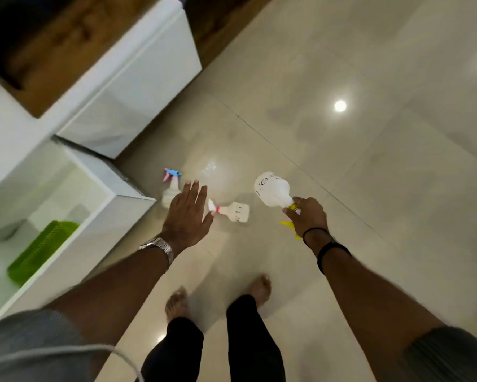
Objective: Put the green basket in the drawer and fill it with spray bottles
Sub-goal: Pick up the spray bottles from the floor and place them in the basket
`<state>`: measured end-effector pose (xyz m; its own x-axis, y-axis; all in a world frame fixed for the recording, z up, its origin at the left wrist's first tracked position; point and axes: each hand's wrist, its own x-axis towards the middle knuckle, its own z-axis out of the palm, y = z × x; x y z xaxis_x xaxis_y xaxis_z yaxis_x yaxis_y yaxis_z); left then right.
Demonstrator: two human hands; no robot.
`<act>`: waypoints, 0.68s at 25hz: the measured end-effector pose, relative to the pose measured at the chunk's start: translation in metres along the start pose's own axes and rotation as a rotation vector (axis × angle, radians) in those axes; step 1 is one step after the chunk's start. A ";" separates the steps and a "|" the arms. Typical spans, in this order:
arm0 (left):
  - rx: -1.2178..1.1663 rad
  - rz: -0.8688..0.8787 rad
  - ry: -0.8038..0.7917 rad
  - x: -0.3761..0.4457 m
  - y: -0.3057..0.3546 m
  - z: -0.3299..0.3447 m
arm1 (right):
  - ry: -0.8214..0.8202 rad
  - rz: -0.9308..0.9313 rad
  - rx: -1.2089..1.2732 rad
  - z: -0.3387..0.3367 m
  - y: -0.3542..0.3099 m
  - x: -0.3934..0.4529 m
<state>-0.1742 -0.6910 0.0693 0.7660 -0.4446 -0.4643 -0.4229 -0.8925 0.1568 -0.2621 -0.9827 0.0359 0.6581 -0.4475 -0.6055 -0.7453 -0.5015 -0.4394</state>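
**One bottle in hand, two on the floor, basket in the drawer**

From my feed I look down on a glossy pale tiled floor [369, 188] that fills most of the view. At the left stands a white cabinet [138, 78] with its lower drawer [74, 235] pulled open. The green basket [40, 250] lies inside that drawer, near its front wall, and I see nothing in it, though the picture is blurred there.

My right hand [309, 216] is closed around the neck of a white spray bottle with a yellow trigger [273, 193], held above the floor with its body pointing away from me. My left hand [187, 210] is spread flat, fingers apart, gripping nothing, and hovers over the floor between the two other bottles.

A white bottle with a red collar [236, 212] lies on its side just right of that hand. A bottle with a blue and pink head [171, 186] is just beyond the fingertips, close to the drawer's corner. A metal watch [160, 248] sits on the left wrist, black bands [332, 248] on the right.
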 end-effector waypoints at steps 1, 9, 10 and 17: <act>-0.016 -0.052 0.021 -0.010 -0.026 -0.010 | -0.022 -0.055 -0.004 0.006 -0.029 0.001; -0.269 -0.546 0.107 -0.121 -0.216 -0.019 | -0.138 -0.446 -0.039 0.097 -0.279 -0.028; -0.304 -0.608 0.113 -0.135 -0.240 -0.013 | -0.162 -0.482 -0.044 0.118 -0.311 -0.036; -0.538 -0.949 0.157 -0.226 -0.396 0.037 | -0.363 -0.648 0.036 0.317 -0.485 -0.121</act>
<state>-0.1981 -0.2338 0.0799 0.7367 0.4690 -0.4872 0.6072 -0.7759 0.1713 -0.0138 -0.4503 0.1117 0.8949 0.2057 -0.3960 -0.2271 -0.5541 -0.8009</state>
